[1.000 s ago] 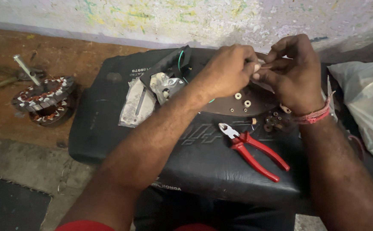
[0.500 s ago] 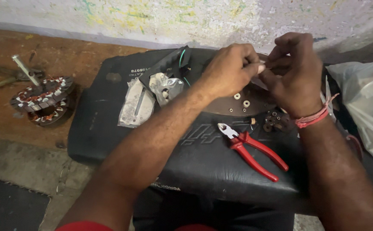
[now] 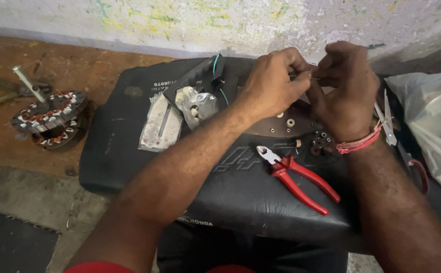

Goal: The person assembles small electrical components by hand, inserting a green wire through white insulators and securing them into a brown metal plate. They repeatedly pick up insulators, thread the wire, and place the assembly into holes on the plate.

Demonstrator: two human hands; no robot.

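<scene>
Two bare hands meet above a black padded seat [image 3: 240, 197] used as a work surface. The left hand [image 3: 273, 83] and right hand [image 3: 344, 91] have risen slightly since a moment ago, fingers of both pinched closed on a thin wire [image 3: 309, 77] stretched between them, suggesting they are twisting or pulling it. Just below the fingers lies a brown metal plate [image 3: 281, 124]; nearer the body, red-handled pliers [image 3: 296, 177]. Far left of the fingers sits a wound motor stator [image 3: 48, 119].
</scene>
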